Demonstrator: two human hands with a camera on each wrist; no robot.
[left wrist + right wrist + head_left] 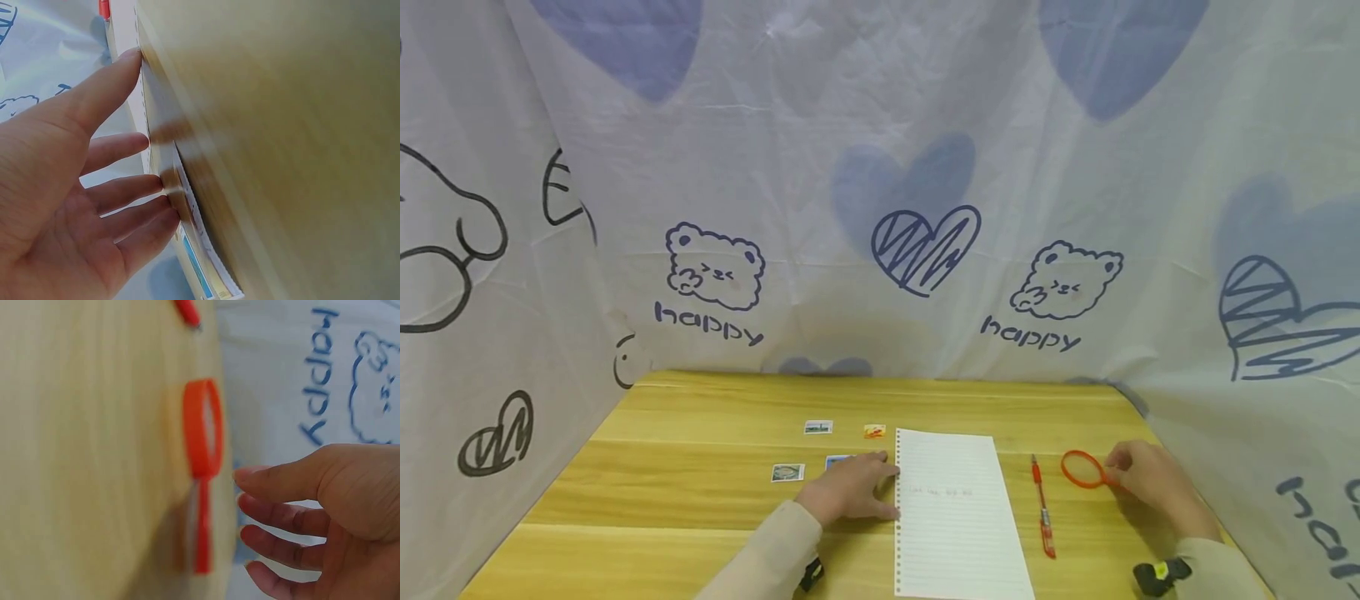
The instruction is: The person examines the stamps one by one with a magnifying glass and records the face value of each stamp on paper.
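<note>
My left hand (852, 489) rests with spread fingers at the punched left edge of a lined paper sheet (958, 533). In the left wrist view the thumb and index fingertips meet that edge. A stamp with blue on it (838, 461) lies partly hidden behind this hand. At the right, my right hand (1153, 483) is close over the handle of a red magnifying glass (197, 434). Its fingers are loosely bent and hold nothing; the right wrist view shows them beside the magnifying glass, which lies on the table.
A red pen (1042, 504) lies between the sheet and the magnifying glass. Three more stamps, a green one (787, 472), a landscape one (818, 427) and a yellow one (874, 432), lie left of the sheet. A printed curtain (880, 125) encloses the wooden table (647, 500).
</note>
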